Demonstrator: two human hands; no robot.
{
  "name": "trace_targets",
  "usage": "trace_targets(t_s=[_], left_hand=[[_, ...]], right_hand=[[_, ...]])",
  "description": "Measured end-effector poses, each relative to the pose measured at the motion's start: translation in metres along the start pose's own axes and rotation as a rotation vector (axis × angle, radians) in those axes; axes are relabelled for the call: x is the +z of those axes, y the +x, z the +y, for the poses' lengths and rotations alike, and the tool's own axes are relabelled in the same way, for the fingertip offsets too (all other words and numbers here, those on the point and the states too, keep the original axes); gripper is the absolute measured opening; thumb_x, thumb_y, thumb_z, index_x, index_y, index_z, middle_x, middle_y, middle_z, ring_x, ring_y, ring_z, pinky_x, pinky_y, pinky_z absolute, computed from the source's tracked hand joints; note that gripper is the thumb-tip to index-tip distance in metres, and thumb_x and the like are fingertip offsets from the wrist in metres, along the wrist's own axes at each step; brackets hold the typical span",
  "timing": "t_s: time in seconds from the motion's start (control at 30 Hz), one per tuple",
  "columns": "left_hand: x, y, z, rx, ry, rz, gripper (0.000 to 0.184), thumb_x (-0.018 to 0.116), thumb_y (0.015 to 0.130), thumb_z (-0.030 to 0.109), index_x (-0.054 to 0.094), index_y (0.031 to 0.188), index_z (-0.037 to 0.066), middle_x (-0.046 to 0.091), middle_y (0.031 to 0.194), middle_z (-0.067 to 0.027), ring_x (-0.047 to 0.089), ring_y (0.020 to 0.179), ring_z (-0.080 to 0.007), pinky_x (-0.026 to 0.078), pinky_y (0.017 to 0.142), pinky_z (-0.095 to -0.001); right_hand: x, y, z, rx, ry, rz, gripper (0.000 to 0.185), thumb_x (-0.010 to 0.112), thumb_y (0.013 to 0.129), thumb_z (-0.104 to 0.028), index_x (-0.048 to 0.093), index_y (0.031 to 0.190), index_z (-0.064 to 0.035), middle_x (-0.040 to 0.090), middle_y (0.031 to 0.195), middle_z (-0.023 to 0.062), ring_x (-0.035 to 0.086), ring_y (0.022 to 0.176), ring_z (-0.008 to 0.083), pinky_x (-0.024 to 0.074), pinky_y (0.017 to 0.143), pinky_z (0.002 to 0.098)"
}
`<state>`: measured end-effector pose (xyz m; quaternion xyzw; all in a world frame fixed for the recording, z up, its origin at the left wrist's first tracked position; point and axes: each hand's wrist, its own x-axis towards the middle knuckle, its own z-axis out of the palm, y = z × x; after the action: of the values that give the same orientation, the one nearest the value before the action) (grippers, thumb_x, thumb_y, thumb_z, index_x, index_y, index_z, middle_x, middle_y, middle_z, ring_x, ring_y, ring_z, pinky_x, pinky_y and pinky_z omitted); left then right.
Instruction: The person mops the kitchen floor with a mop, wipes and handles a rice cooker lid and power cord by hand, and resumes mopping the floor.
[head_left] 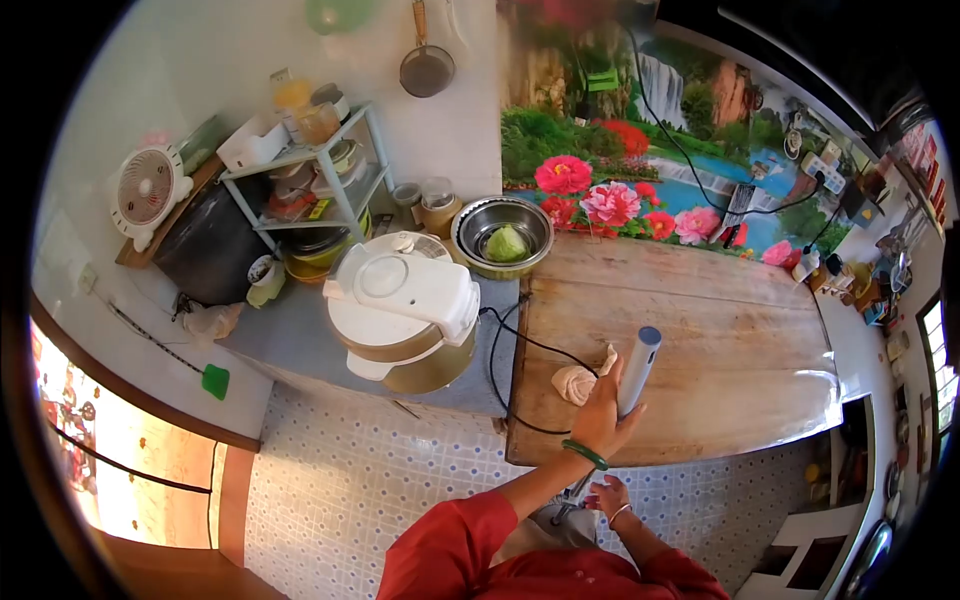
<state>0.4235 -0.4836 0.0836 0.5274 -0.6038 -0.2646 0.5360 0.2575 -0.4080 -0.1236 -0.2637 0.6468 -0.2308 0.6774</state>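
My left hand (602,412), with a green bangle at the wrist, is wrapped round a grey cylindrical handle (640,370) that stands nearly upright near the wooden table's front edge. Just past the fingers, a crumpled beige cloth (573,384) lies on the wooden table (680,320). Lower down, close to my body, my right hand (608,495) has its fingers apart and curled, with a pale bracelet at the wrist. A shiny metal piece (570,500) shows between the left forearm and the right hand; whether it joins the grey handle is hidden.
A white-lidded cooker (400,300) stands on the grey counter (290,325). Behind it are a metal bowl (470,225) with a green vegetable (505,244) and a small shelf (355,185). A black cord (495,365) loops over the table's left edge.
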Motion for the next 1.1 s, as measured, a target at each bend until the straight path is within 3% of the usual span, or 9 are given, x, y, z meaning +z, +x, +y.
trace_targets(t_s=[0.33,0.4,0.47,0.53,0.63,0.7,0.77,0.93,1.1], left_hand=[[0.007,-0.041,-0.024,-0.179,0.143,-0.039,0.098,0.075,0.061,0.025,0.012,0.131,-0.001,0.045,0.111,-0.0224,0.051,0.1,-0.0324,0.044,0.082,-0.0378],[0.006,-0.045,-0.024,-0.208,0.166,-0.031,0.098,0.075,0.06,0.025,0.013,0.131,-0.002,0.045,0.11,-0.0221,0.05,0.1,-0.0324,0.043,0.083,-0.0372],[0.007,-0.048,-0.026,-0.225,0.175,-0.028,0.099,0.075,0.06,0.026,0.013,0.131,-0.002,0.045,0.11,-0.0222,0.05,0.099,-0.0322,0.043,0.083,-0.0371],[0.005,-0.048,-0.027,-0.242,0.182,-0.024,0.1,0.076,0.059,0.027,0.013,0.131,-0.002,0.045,0.109,-0.0223,0.05,0.099,-0.0321,0.043,0.083,-0.037],[0.001,-0.05,-0.022,-0.267,0.173,-0.046,0.1,0.075,0.059,0.027,0.012,0.131,-0.001,0.045,0.11,-0.0231,0.05,0.099,-0.0328,0.043,0.082,-0.038],[-0.004,-0.049,-0.015,-0.315,0.182,-0.08,0.099,0.074,0.06,0.026,0.011,0.132,0.001,0.043,0.112,-0.0245,0.05,0.099,-0.0342,0.043,0.081,-0.0395],[-0.007,-0.051,-0.008,-0.289,0.203,-0.055,0.097,0.072,0.062,0.025,0.011,0.133,0.001,0.043,0.113,-0.0246,0.049,0.099,-0.0351,0.043,0.081,-0.0397],[-0.029,-0.057,0.0,-0.216,0.352,-0.018,0.092,0.069,0.064,0.022,0.013,0.132,-0.001,0.043,0.114,-0.0244,0.049,0.098,-0.0356,0.043,0.078,-0.0391],[-0.042,-0.064,-0.009,-0.212,0.262,-0.073,0.089,0.064,0.068,0.026,0.01,0.134,0.001,0.043,0.119,-0.0209,0.047,0.103,-0.0337,0.029,0.089,-0.0535]], right_hand=[[-0.018,0.002,-0.037,0.057,-0.137,-0.124,0.045,0.06,0.076,-0.014,0.04,0.114,-0.0012,0.056,0.083,0.0139,0.06,0.061,0.0257,0.0515,0.051,0.0354],[-0.023,0.003,-0.031,0.039,-0.131,-0.103,0.034,0.055,0.078,-0.012,0.047,0.107,0.0037,0.057,0.07,0.0138,0.059,0.054,0.0211,0.0498,0.045,0.0314],[-0.039,0.018,-0.022,0.128,-0.475,-0.504,0.021,0.053,0.08,-0.018,0.057,0.093,-0.0016,0.059,0.069,0.0095,0.059,0.056,0.0176,0.0495,0.047,0.0287],[-0.021,-0.011,-0.034,0.237,-0.397,-0.481,0.019,0.052,0.081,-0.022,0.061,0.08,-0.0049,0.06,0.068,0.0053,0.059,0.057,0.0146,0.0495,0.05,0.0264],[0.014,-0.032,-0.041,-0.054,-0.654,-0.701,0.017,0.055,0.078,-0.023,0.06,0.079,-0.007,0.06,0.066,0.0068,0.06,0.059,0.0179,0.0503,0.055,0.0283],[0.035,-0.025,-0.037,-0.769,-1.366,-0.908,0.028,0.057,0.075,-0.023,0.054,0.097,-0.0064,0.055,0.09,0.0119,0.055,0.089,0.0296,0.0463,0.077,0.0355],[0.064,-0.02,-0.04,-1.004,-1.521,-0.779,0.029,0.058,0.075,-0.023,0.053,0.098,-0.0061,0.054,0.092,0.0122,0.054,0.09,0.0299,0.0456,0.078,0.0358],[0.111,0.004,-0.047,-0.96,-1.507,-0.239,0.033,0.058,0.073,-0.022,0.051,0.101,-0.0056,0.052,0.096,0.0131,0.051,0.094,0.0305,0.0437,0.081,0.0367],[0.117,0.014,-0.056,-0.944,-1.532,-0.009,0.038,0.059,0.072,-0.022,0.049,0.104,-0.0051,0.049,0.101,0.014,0.048,0.098,0.0312,0.0418,0.084,0.0376]])
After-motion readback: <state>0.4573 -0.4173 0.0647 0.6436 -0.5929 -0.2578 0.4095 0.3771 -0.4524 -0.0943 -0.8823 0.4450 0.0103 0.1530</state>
